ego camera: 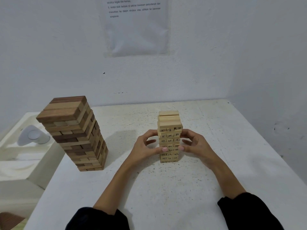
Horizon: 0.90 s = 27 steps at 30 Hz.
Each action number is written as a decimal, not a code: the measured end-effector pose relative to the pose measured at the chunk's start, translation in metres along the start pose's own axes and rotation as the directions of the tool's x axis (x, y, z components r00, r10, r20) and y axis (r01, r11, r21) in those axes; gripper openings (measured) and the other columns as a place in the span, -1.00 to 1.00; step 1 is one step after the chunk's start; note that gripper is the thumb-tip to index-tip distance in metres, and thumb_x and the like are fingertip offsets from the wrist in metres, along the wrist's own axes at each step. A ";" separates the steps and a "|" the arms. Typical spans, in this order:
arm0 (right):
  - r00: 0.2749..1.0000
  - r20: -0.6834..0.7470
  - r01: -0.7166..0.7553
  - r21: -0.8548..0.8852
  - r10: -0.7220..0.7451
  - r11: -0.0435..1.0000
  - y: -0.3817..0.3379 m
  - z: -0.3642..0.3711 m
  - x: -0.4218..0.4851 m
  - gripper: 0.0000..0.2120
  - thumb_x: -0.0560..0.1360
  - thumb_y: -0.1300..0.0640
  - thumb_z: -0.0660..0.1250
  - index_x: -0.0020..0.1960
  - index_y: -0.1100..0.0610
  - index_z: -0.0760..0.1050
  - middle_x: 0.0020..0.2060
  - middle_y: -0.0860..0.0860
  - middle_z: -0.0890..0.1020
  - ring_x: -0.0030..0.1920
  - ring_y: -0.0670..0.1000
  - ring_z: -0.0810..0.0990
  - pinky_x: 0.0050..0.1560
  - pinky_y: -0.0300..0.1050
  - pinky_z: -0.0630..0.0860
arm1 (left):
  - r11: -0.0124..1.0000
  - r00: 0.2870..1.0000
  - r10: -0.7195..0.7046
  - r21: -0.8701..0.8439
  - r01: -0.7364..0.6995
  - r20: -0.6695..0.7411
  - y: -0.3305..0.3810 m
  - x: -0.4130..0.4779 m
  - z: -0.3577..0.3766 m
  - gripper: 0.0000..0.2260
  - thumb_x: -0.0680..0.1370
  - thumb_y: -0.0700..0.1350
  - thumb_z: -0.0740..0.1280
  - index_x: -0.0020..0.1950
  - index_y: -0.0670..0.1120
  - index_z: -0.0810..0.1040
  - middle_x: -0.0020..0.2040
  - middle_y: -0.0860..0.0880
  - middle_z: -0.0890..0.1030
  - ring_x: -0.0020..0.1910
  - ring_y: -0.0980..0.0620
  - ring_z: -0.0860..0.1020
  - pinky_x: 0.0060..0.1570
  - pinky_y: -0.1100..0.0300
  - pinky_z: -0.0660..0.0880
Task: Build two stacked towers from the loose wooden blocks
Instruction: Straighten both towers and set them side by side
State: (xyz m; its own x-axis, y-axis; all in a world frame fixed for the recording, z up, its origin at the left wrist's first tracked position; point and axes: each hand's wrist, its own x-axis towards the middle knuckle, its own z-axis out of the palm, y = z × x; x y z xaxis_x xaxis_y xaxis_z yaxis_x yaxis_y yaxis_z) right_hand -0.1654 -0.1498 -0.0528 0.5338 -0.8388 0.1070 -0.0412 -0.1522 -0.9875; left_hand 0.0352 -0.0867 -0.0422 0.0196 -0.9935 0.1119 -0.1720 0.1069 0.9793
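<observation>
As if to square its sides, clasped the pale tower point(169, 138) between both hands at mid-height, likely to press its layers flush and steady the stack. Curled left hand point(146, 146) and right hand point(194, 144) round its flanks, thumbs on the near face, fingers behind, forearms angled inward over the table point(166, 188). Noted the dark tower point(74, 133) upright, untouched, well off beyond the left hand.
</observation>
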 end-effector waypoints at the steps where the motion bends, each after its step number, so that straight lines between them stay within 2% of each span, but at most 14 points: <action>1: 1.000 0.005 -0.002 -0.002 0.002 1.000 -0.001 0.001 0.000 -0.25 0.08 -0.29 0.54 0.17 0.03 0.51 0.13 0.00 0.60 0.23 0.03 0.50 0.34 0.06 0.34 | 1.000 1.000 -0.006 -0.014 0.006 0.002 0.000 -0.001 0.001 -0.43 0.23 0.11 0.54 0.20 0.02 0.55 0.16 0.02 0.62 0.21 -0.02 0.54 0.28 -0.21 0.38; 3: 1.000 0.014 -0.003 -0.009 0.003 1.000 -0.002 0.001 -0.001 -0.30 0.12 -0.22 0.54 0.18 0.02 0.51 0.13 0.00 0.60 0.23 0.04 0.50 0.35 0.13 0.33 | 0.999 1.000 -0.014 -0.050 0.015 0.020 0.000 -0.002 0.003 -0.39 0.24 0.12 0.56 0.24 0.04 0.52 0.19 -0.02 0.60 0.24 -0.11 0.53 0.24 -0.26 0.40; 5: 1.000 0.015 -0.003 -0.014 0.003 1.000 -0.003 0.002 -0.002 -0.33 0.14 -0.18 0.54 0.18 0.02 0.50 0.14 -0.01 0.60 0.23 0.05 0.50 0.35 0.17 0.32 | 0.995 0.999 -0.022 -0.098 0.027 0.047 0.000 -0.001 0.006 -0.39 0.25 0.04 0.57 0.26 0.00 0.51 0.18 -0.08 0.60 0.21 -0.14 0.55 0.18 -0.26 0.46; 7: 1.000 0.015 -0.007 -0.012 0.007 1.000 -0.004 0.002 -0.002 -0.30 0.12 -0.24 0.55 0.19 0.00 0.50 0.14 -0.01 0.60 0.24 0.05 0.50 0.35 0.17 0.32 | 0.988 0.997 -0.027 -0.151 0.038 0.069 0.000 -0.001 0.009 -0.38 0.26 -0.05 0.55 0.28 -0.08 0.49 0.16 -0.14 0.61 0.15 -0.14 0.58 0.09 -0.19 0.53; 10: 1.000 0.013 -0.016 -0.020 0.016 1.000 -0.005 0.004 -0.002 -0.27 0.11 -0.27 0.54 0.19 0.01 0.50 0.14 -0.01 0.60 0.23 0.04 0.50 0.35 0.15 0.33 | 0.982 0.997 -0.022 -0.185 0.035 0.071 0.001 -0.001 0.012 -0.37 0.25 -0.09 0.54 0.29 -0.14 0.48 0.14 -0.14 0.63 0.12 -0.11 0.61 -0.03 0.01 0.58; 17: 1.000 -0.006 -0.016 -0.043 0.015 0.999 -0.002 0.004 0.000 -0.39 0.16 -0.11 0.52 0.16 0.04 0.50 0.11 0.00 0.61 0.21 0.01 0.52 0.35 0.09 0.35 | 0.982 0.997 0.017 -0.187 -0.004 0.069 0.004 -0.001 0.012 -0.42 0.25 -0.10 0.53 0.24 -0.19 0.50 0.07 -0.09 0.66 0.07 -0.04 0.63 -0.09 0.19 0.57; 27: 1.000 0.018 0.014 -0.032 -0.013 0.999 0.000 0.003 0.000 -0.35 0.14 -0.13 0.54 0.17 0.04 0.50 0.11 0.01 0.61 0.21 0.04 0.52 0.34 0.15 0.36 | 0.982 0.996 0.046 -0.189 -0.031 0.078 0.003 0.000 0.012 -0.38 0.24 -0.09 0.54 0.25 -0.20 0.49 0.10 -0.10 0.65 0.10 -0.06 0.62 -0.07 0.13 0.58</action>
State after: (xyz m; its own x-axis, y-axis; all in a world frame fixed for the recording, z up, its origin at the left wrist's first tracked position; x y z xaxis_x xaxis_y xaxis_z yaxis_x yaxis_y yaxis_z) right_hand -0.1623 -0.1484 -0.0532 0.5493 -0.8273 0.1180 -0.0610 -0.1805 -0.9817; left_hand 0.0226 -0.0864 -0.0416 -0.0652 -0.9875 0.1437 0.0166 0.1429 0.9896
